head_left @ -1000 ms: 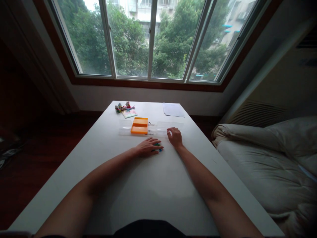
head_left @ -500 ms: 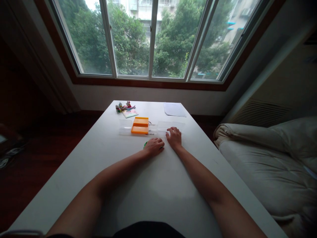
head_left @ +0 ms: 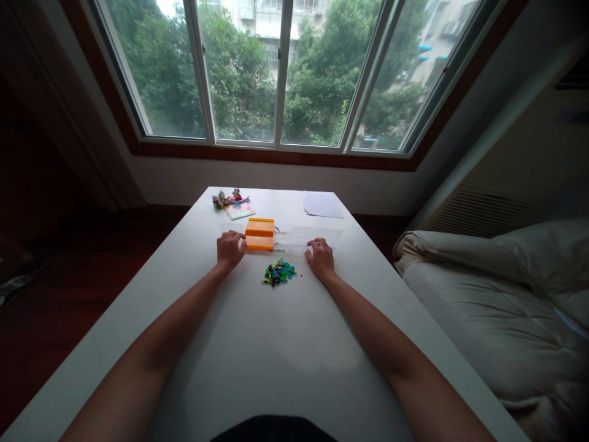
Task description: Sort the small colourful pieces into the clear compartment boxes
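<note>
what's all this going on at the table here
A person's bare left hand is at the left edge of an open, orange plastic case; whether it grips anything is unclear. The bare right hand is by the flat, clear plastic piece to the case's right, its hold also unclear. A loose pile of small, multicoloured pieces, mostly green and blue, lies between the hands on the white table.

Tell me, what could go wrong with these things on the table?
The heap of small pieces is loose, so a knock might scatter it. One tiny reddish piece lies apart and could be overlooked. The left hand is close beside the orange box and could nudge it.
</note>
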Demonstrator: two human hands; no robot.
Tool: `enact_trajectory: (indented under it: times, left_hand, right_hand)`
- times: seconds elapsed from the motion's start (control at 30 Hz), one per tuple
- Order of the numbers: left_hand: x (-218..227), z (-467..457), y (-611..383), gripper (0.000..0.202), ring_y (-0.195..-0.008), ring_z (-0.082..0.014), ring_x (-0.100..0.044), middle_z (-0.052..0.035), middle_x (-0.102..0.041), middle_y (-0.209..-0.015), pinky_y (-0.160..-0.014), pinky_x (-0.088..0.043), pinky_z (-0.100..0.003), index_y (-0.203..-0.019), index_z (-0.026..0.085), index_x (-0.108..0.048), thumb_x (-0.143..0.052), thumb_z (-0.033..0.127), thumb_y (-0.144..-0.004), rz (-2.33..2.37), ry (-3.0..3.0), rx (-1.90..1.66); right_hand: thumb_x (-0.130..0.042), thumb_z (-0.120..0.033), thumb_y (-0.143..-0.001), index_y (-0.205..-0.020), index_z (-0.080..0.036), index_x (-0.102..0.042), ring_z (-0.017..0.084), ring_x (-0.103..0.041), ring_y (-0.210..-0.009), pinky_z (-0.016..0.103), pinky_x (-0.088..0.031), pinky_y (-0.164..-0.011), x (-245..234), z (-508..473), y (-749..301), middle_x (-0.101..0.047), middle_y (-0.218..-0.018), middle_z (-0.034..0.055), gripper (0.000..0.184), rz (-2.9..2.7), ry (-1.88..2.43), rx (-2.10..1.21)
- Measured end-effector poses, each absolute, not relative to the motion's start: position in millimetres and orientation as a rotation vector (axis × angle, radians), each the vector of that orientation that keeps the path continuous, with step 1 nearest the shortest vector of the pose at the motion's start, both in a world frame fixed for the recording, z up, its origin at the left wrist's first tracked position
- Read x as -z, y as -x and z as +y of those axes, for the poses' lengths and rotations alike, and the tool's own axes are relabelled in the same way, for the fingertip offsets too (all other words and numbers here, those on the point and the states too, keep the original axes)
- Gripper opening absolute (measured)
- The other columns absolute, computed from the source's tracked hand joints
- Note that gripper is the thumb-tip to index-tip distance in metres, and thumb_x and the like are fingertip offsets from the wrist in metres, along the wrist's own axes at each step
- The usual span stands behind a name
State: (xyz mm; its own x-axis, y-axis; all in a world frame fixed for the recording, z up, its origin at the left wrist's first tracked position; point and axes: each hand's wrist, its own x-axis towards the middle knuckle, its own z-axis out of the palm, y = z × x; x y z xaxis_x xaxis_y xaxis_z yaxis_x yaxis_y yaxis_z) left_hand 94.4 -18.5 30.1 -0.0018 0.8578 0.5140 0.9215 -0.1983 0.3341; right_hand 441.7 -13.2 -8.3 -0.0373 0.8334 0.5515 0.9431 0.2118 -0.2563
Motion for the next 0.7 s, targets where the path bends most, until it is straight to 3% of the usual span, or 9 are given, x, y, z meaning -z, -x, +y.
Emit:
enact_trajectory:
  times: [0.3, 0.5, 0.6, 0.7]
  left_hand:
    - [-15.1, -13.5, -71.3, 0.033, -0.114, -0.0324, -0.052, -0.0102, -0.065, -0.119, -0.097, -0.039, -0.046, -0.116, 0.028, -0.071, -0.062, 0.042, -0.087, -1.969, 2.113, 0.869]
    - [-10.6, -14.8, -69.7, 0.033, -0.111, -0.0301, -0.057, -0.0063, -0.073, -0.106, -0.106, -0.035, -0.048, -0.117, 0.028, -0.071, -0.062, 0.035, -0.087, -1.906, 2.244, 0.881]
    - [-9.2, -17.0, -67.2, 0.036, -0.114, -0.0294, -0.058, -0.0052, -0.074, -0.106, -0.112, -0.030, -0.050, -0.121, 0.028, -0.069, -0.062, 0.031, -0.086, -1.870, 2.299, 0.882]
    - [-7.8, -17.7, -65.4, 0.036, -0.114, -0.0285, -0.060, -0.0057, -0.074, -0.108, -0.111, -0.033, -0.049, -0.122, 0.027, -0.069, -0.059, 0.028, -0.087, -1.830, 2.348, 0.885]
  right_hand:
    - [-0.057, -0.025, -0.089, -0.118, -0.019, -0.064, 0.027, -0.054, -0.102, 0.039, -0.033, -0.099, 5.9, -16.0, -439.4, -0.061, -0.106, 0.0110, 0.030, -1.831, 1.800, 0.266]
    - [-0.060, -0.023, -0.085, -0.124, -0.020, -0.060, 0.026, -0.059, -0.096, 0.038, -0.037, -0.096, -1.0, -9.4, -460.2, -0.069, -0.100, 0.0071, 0.039, -1.889, 1.695, 0.155]
    - [-0.060, -0.019, -0.082, -0.118, -0.022, -0.062, 0.024, -0.062, -0.094, 0.037, -0.039, -0.097, -3.9, -6.5, -476.9, -0.071, -0.097, 0.0041, 0.036, -1.927, 1.638, 0.079]
    - [-0.059, -0.015, -0.081, -0.115, -0.023, -0.064, 0.023, -0.063, -0.094, 0.036, -0.041, -0.097, -1.9, -5.5, -486.6, -0.073, -0.098, 0.0025, 0.035, -1.955, 1.624, 0.025]
